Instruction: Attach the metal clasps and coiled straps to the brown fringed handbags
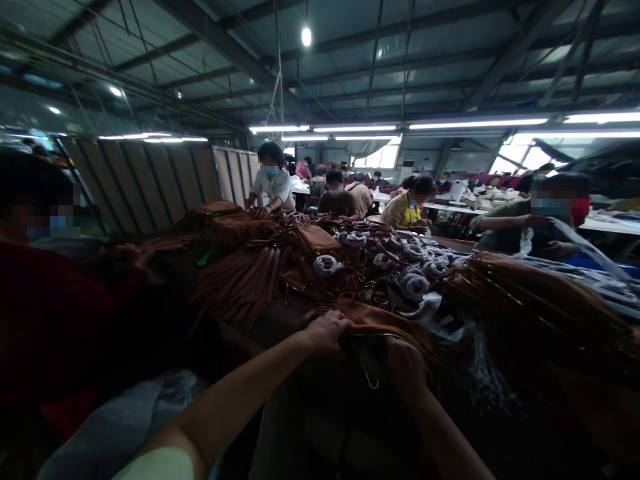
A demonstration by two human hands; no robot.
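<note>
A brown fringed bag [373, 313] lies at the near edge of the table, its zipped mouth facing me. My left hand [327, 331] grips the bag's upper left edge with fingers closed over it. At the mouth's right side is my right hand [406, 367]; its fingers are in shadow and partly hidden by the bag, so their hold cannot be made out. A small metal hook [371, 381] hangs below the opening between my hands. The inside of the bag is dark.
Brown straps [245, 277] fan out on the left. White-wrapped coiled straps [414, 283] heap in the middle, with stacked brown bags [530, 300] to the right. Co-workers sit around the table, one in a red sleeve [65, 293] close on my left. A whitish plastic sheet [135, 413] lies lower left.
</note>
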